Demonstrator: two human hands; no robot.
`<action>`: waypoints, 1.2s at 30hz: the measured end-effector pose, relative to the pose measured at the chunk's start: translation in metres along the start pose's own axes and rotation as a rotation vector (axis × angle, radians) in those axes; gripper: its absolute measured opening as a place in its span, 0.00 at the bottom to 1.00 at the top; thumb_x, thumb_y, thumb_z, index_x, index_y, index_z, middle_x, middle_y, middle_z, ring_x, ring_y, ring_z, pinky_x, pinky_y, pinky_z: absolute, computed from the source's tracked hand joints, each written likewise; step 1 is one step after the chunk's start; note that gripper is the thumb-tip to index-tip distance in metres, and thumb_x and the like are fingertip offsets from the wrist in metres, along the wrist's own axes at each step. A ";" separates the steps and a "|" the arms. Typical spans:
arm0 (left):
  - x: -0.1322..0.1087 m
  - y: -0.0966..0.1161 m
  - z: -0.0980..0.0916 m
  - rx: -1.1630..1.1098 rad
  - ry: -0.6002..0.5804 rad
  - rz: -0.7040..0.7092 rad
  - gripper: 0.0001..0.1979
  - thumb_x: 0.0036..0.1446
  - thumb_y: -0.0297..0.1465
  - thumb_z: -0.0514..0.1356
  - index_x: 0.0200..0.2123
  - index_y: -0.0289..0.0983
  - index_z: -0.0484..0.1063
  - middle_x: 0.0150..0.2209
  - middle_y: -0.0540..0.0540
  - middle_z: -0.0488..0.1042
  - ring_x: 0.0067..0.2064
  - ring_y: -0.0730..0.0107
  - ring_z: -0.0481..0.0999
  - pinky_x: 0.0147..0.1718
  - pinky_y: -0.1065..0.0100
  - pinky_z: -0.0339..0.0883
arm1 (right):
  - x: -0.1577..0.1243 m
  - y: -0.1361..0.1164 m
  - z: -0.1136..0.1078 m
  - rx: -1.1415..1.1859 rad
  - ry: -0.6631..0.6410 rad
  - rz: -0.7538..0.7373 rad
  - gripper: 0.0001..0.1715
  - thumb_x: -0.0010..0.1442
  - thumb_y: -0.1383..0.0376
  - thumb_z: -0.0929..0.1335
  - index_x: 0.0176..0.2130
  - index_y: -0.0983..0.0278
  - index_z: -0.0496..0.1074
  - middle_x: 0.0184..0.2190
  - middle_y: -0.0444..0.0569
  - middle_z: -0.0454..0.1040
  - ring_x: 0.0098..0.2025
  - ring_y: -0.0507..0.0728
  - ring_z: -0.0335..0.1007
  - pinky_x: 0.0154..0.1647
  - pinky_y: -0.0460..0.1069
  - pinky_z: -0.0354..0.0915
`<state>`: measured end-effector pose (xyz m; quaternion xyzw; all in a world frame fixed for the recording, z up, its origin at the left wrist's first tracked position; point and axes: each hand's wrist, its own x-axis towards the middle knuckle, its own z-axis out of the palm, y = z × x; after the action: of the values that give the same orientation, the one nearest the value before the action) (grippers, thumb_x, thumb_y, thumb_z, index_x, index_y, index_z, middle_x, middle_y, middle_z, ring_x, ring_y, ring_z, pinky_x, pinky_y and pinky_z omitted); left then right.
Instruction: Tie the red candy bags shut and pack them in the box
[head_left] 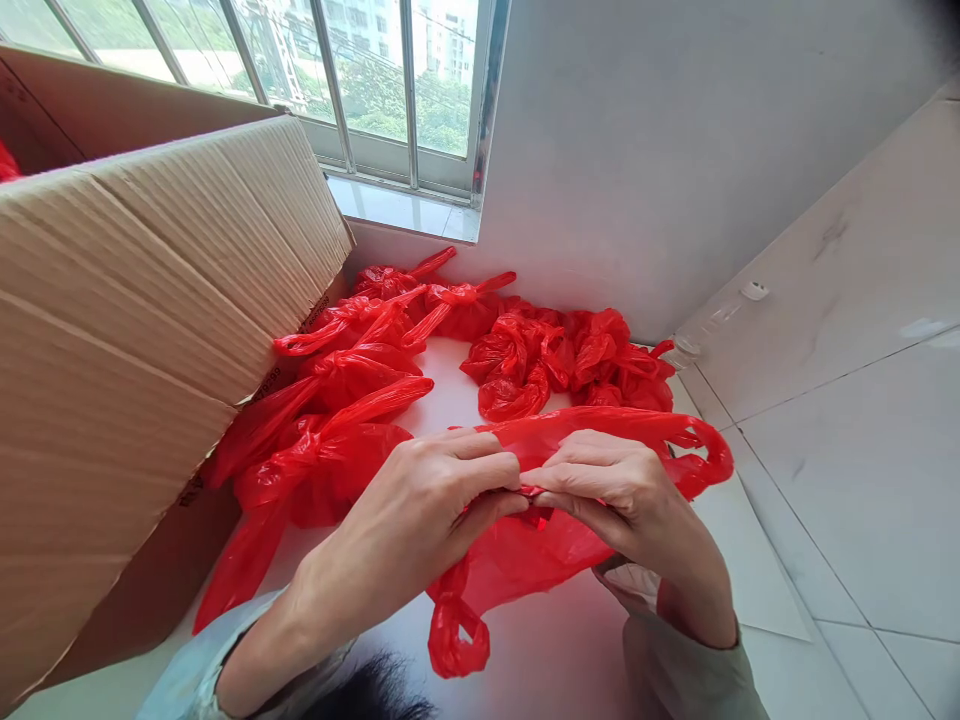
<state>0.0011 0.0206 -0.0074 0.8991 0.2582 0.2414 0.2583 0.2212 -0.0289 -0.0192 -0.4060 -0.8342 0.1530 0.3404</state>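
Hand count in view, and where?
2. The left hand is just left of the picture's centre, the right hand right of it; both pinch the red bag. No others show.

Red bag (532, 565), brown box (150, 310).

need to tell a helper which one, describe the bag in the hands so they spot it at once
Find the big box filling the left side, then look right, past the knotted bags beside it. Nearer the camera, the left hand and right hand pinch a red bag. Unlike those knotted ones, it hangs loose, with an open handle loop at either end.
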 end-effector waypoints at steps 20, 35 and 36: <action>0.001 -0.001 0.008 0.187 -0.099 -0.052 0.05 0.63 0.28 0.62 0.34 0.37 0.70 0.30 0.53 0.74 0.31 0.68 0.70 0.32 0.67 0.61 | 0.002 -0.008 0.003 -0.175 0.018 0.019 0.13 0.70 0.61 0.65 0.40 0.63 0.79 0.31 0.47 0.79 0.32 0.52 0.70 0.35 0.49 0.65; 0.002 -0.001 0.005 0.293 0.051 0.066 0.07 0.62 0.24 0.62 0.30 0.36 0.70 0.28 0.53 0.72 0.28 0.71 0.68 0.28 0.68 0.59 | 0.002 -0.012 0.004 -0.247 0.040 0.018 0.16 0.64 0.58 0.71 0.48 0.64 0.76 0.38 0.49 0.80 0.37 0.56 0.74 0.39 0.51 0.69; 0.002 0.000 0.006 0.307 0.059 0.075 0.07 0.62 0.25 0.61 0.30 0.36 0.70 0.27 0.53 0.72 0.27 0.71 0.67 0.28 0.68 0.59 | 0.003 -0.011 0.006 -0.266 0.040 0.013 0.14 0.65 0.59 0.70 0.47 0.65 0.76 0.38 0.49 0.80 0.37 0.56 0.74 0.38 0.51 0.69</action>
<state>0.0066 0.0200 -0.0116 0.9296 0.2657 0.2347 0.1008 0.2092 -0.0335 -0.0161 -0.4559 -0.8376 0.0350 0.2989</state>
